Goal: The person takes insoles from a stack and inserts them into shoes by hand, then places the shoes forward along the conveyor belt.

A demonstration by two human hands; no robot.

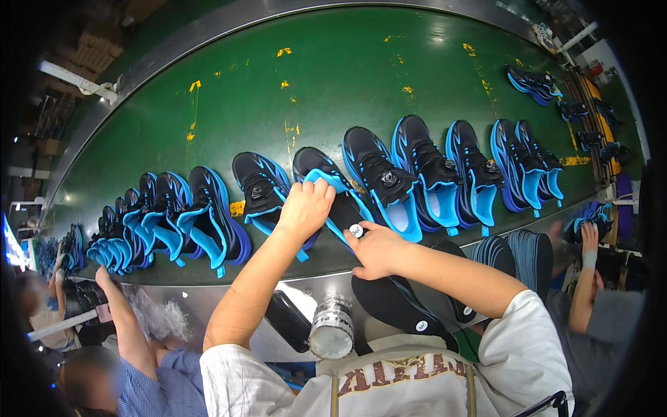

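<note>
A black and blue sneaker (314, 161) lies on the green conveyor belt, toe pointing away from me. My left hand (309, 206) is closed on its bright blue tongue and holds it up. A black insole (336, 214) with a round white label at its heel is partly inside this sneaker; its front end is hidden. My right hand (379, 251) has thumb and fingers closed at the heel of the insole. Close by on the left is another sneaker (258, 182), and on the right stands a sneaker (381, 177) with a dial on its tongue.
Several sneakers (208, 212) line the belt's near edge on both sides. Stacked insoles (396, 306) lie below my right arm, with more insole stacks (531, 258) farther right. A dark phone-like slab (287, 321) and a wrapped jar (332, 328) sit before me. Co-workers' arms (128, 320) reach in.
</note>
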